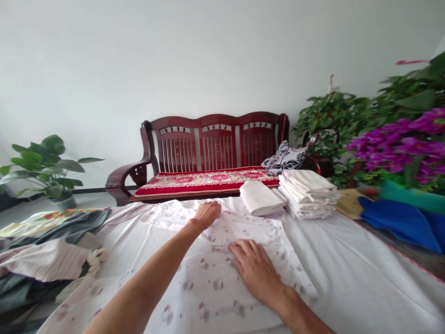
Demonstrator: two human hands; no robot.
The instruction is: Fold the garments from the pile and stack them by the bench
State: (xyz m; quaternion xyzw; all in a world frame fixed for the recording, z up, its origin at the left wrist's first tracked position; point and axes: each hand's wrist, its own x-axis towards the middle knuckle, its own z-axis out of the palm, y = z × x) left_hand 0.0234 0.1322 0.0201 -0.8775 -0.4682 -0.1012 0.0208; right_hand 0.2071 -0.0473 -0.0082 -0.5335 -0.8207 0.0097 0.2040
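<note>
A white cloth (pixel 194 297) with small pinkish-grey printed figures lies spread out in front of me, its far part slightly wrinkled. At its far side, my left hand (pixel 207 215) has its fingers curled together on the fabric. My right hand (pixel 256 270) rests palm down on the middle right of the cloth, fingers stretched out. The cloth's right edge runs just beyond this hand. Beneath it is a white sheet (pixel 347 273).
Folded white cloths (pixel 262 198) sit beside a taller folded stack (pixel 308 192) at the back right. Loose clothes (pixel 45 260) lie heaped at left. Blue fabric (pixel 403 225) and purple flowers (pixel 403 148) are at right. A wooden bench (pixel 215 144) stands behind.
</note>
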